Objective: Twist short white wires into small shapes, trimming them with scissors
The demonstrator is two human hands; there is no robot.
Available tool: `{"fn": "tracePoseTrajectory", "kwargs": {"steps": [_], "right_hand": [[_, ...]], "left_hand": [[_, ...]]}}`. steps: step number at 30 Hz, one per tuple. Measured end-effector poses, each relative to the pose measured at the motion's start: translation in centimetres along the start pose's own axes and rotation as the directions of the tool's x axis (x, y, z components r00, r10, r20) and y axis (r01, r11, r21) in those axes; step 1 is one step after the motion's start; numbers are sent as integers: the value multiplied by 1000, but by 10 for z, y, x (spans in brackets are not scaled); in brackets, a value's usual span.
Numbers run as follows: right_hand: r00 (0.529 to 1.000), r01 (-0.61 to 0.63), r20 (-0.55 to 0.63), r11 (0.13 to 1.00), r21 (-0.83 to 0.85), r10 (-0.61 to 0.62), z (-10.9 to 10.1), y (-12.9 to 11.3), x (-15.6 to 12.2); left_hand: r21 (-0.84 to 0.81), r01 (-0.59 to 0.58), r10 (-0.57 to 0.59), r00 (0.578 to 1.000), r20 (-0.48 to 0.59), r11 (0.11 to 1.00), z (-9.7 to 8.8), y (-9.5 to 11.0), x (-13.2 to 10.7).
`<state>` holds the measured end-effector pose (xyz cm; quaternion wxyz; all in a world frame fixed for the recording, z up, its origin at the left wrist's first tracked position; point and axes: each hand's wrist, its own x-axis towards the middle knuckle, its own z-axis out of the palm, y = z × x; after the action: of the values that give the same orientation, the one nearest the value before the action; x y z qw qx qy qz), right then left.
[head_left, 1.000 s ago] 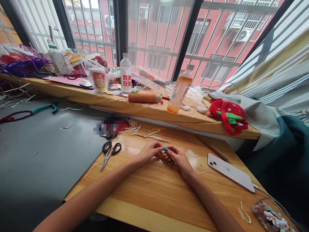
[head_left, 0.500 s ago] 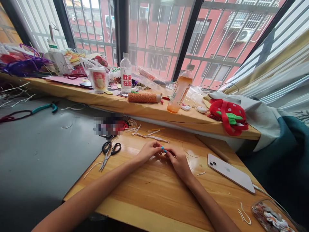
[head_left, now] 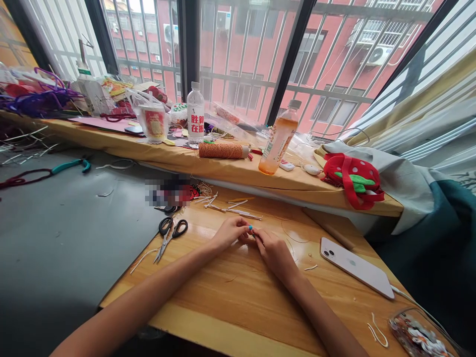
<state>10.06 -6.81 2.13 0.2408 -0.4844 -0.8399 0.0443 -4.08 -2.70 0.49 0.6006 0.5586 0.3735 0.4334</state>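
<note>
My left hand [head_left: 232,232] is closed in a pinch above the wooden table. My right hand [head_left: 274,249] meets it fingertip to fingertip, also pinched closed. Whatever lies between the fingers is too small to make out. Bright blue shows at the left thumb tip, probably a painted nail. A thin brown thread [head_left: 293,240] curves over the table just right of my hands; whether it reaches the fingers I cannot tell. Beyond the hands lie several white strips [head_left: 243,213]. Black-handled scissors [head_left: 167,238] rest with blades parted, left of my left hand.
A white phone [head_left: 357,267] with a cable lies at right, near a decorated phone case [head_left: 418,332]. On the ledge [head_left: 230,171] behind stand a spool of orange cord [head_left: 221,150], a clear bottle [head_left: 195,116], an orange drink bottle [head_left: 278,139] and a red pouch [head_left: 353,178].
My right hand has turned slightly and its fingers have shifted, so the blue at its thumb tip no longer shows. My left hand stays nearly still.
</note>
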Motion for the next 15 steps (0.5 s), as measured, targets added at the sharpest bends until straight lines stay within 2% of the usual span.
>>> {"fn": "tracePoseTrajectory", "kwargs": {"steps": [4, 8, 12, 15], "right_hand": [[1000, -2, 0, 1000, 7, 2, -3, 1, -1], [997, -60, -43, 983, 173, 68, -4, 3, 0], [974, -211, 3, 902, 376, 226, -9, 4, 3], [935, -331, 57, 801, 498, 350, -10, 6, 6]], "left_hand": [[9, -3, 3, 1000, 4, 1000, 0, 0, 0], [2, 0, 0, 1000, 14, 1000, 0, -1, 1], [21, 27, -27, 1000, 13, 999, 0, -3, 2], [61, 43, -45, 999, 22, 997, -1, -3, 2]]}}
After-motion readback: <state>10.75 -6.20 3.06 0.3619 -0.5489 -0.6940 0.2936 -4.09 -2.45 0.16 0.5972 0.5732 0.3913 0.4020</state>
